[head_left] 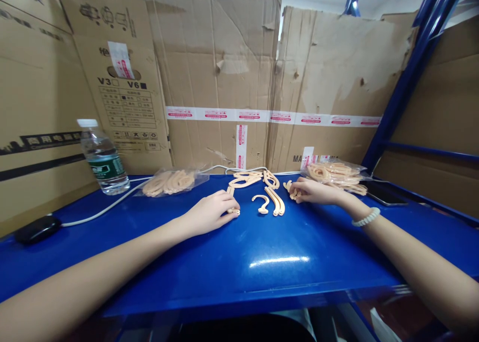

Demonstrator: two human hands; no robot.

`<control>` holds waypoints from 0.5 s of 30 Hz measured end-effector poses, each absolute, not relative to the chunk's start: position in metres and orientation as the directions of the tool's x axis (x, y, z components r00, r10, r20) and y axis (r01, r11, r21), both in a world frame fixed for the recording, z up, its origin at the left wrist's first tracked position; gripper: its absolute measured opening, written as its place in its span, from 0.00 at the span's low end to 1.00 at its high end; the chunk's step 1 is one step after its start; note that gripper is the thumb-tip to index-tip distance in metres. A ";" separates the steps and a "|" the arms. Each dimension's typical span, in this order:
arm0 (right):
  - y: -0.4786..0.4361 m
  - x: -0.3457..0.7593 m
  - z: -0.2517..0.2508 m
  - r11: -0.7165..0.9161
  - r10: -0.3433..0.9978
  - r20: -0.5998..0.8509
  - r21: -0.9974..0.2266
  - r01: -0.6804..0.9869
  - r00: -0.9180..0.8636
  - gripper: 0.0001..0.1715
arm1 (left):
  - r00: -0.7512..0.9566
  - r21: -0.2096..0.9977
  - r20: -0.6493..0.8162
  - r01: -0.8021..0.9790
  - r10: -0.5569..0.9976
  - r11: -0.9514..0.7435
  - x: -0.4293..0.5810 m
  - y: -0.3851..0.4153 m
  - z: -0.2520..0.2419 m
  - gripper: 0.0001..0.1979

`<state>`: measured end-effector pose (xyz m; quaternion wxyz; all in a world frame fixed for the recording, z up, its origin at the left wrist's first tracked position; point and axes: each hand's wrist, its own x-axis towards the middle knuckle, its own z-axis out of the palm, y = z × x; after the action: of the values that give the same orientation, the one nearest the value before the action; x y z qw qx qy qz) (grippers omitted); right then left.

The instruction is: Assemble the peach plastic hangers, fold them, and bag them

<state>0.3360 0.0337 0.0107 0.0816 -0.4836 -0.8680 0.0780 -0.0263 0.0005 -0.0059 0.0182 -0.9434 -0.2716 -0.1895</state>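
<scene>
My left hand [211,211] rests low over the blue table, its fingers closed round a beige plastic hanger arm [234,212] whose ends stick out past the fingers. Right of it lie a beige hanger hook [264,205] and a pair of slim curved hanger arms [275,201]. Behind these are flat beige loop-shaped pieces [246,179] and another oval loop piece [271,179]. My right hand [312,190] has its fingers bent down and pinched on small beige plastic pieces [288,185]; the fingers partly hide them.
Clear bags of beige parts lie at left [170,182] and right [335,174]. A water bottle [103,157], a black mouse-like device [37,229] with white cable, and a dark phone [385,192] are on the table [209,262]. Cardboard walls [217,78] stand behind.
</scene>
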 end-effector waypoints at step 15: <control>0.029 0.330 0.010 0.487 0.871 0.154 -0.144 0.861 -0.467 0.26 | 0.782 0.089 0.375 0.505 0.498 -0.859 -0.030 0.009 -0.009 0.11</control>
<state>0.3302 0.0285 0.0100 0.1033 -0.5057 -0.8562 0.0229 -0.0304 0.0089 -0.0095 0.0082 -0.9438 -0.2656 -0.1966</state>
